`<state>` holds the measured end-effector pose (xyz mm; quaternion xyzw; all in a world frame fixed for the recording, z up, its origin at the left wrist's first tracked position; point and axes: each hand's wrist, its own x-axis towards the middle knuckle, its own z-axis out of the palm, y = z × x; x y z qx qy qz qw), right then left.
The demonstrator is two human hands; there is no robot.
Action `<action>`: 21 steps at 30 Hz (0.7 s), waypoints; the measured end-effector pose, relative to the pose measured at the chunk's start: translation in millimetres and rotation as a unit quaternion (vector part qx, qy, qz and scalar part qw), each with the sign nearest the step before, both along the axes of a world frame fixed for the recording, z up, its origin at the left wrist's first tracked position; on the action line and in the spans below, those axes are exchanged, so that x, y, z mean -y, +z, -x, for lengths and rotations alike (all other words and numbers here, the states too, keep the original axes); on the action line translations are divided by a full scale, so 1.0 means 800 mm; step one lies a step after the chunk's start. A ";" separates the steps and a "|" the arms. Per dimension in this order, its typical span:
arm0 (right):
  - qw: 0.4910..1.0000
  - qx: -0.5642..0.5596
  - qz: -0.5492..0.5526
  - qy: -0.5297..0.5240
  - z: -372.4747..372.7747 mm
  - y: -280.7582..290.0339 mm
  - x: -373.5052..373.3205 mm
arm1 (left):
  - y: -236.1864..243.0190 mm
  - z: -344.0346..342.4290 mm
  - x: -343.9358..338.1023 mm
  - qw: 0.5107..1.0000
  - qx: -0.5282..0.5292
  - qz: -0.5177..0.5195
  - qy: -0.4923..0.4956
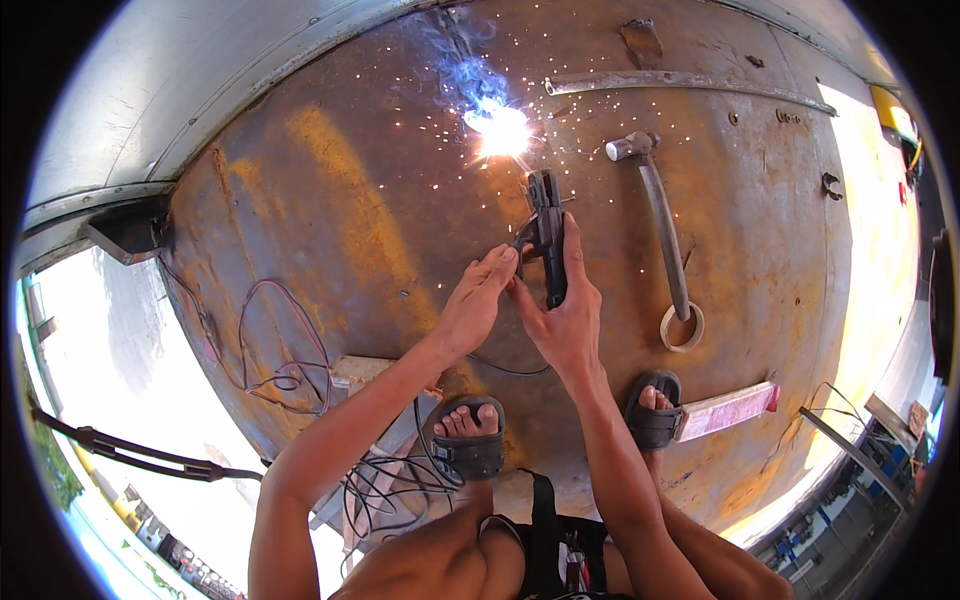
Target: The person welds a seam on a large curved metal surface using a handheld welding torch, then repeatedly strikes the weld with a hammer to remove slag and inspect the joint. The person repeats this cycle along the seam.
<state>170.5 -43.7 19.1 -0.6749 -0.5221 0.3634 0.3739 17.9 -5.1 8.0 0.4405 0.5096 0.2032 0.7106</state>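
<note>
My right hand (565, 325) is wrapped around a black welding electrode holder (546, 225), its thumb lying along the side. From the left, my left hand (478, 300) has its fingers pressed together against the holder's lever side, close to my right hand. A thin rod runs from the holder's tip into a glaring welding arc (500, 132). Sparks scatter around the arc and bluish smoke rises beyond it; the glare hides the weld spot. Beneath lies a rusty steel plate (400, 290) with yellowish streaks.
To the right, a hammer (663, 215) lies with its handle end at a ring (682, 328). Beyond it is a long metal pipe (690, 80). Near my sandalled feet are a pink-and-white box (725, 412) and tangled black cable (390, 490). Thin wire (245, 340) loops at left.
</note>
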 end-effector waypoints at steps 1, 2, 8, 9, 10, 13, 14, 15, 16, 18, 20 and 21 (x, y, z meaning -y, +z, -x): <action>1.000 0.000 -0.001 0.000 0.000 0.000 0.000 | 0.000 0.001 0.000 1.000 0.003 -0.003 -0.001; 1.000 0.000 -0.002 -0.001 0.000 0.000 0.000 | 0.001 0.001 0.000 1.000 0.004 0.008 0.004; 1.000 -0.011 0.011 -0.003 0.002 0.004 0.000 | -0.007 0.003 0.003 1.000 0.018 0.008 0.014; 1.000 -0.010 0.010 -0.002 0.002 0.003 0.000 | -0.008 0.001 0.003 0.999 0.025 0.004 0.022; 1.000 -0.007 0.004 -0.002 0.002 0.002 0.000 | -0.009 0.000 0.003 0.999 0.032 0.000 0.030; 1.000 0.007 -0.006 -0.001 0.001 0.000 0.001 | 0.003 -0.003 0.005 0.999 0.005 -0.010 0.031; 1.000 0.016 -0.006 -0.001 -0.001 -0.001 0.001 | 0.005 -0.004 0.004 1.000 -0.001 -0.009 0.029; 1.000 0.023 -0.006 0.000 0.000 0.000 0.000 | 0.005 -0.002 0.003 1.000 -0.004 -0.004 0.024; 1.000 0.012 0.004 -0.003 0.001 0.002 0.000 | 0.005 -0.002 0.003 1.000 -0.001 -0.005 0.025; 1.000 -0.010 0.024 -0.008 0.003 0.008 -0.001 | 0.004 -0.003 0.004 0.999 0.011 -0.014 0.034; 1.000 -0.003 0.004 -0.003 0.002 0.003 0.000 | 0.005 -0.003 0.005 0.999 0.014 -0.016 0.041; 1.000 0.001 -0.006 -0.001 0.002 0.002 -0.001 | 0.008 -0.003 0.005 0.999 0.009 -0.010 0.040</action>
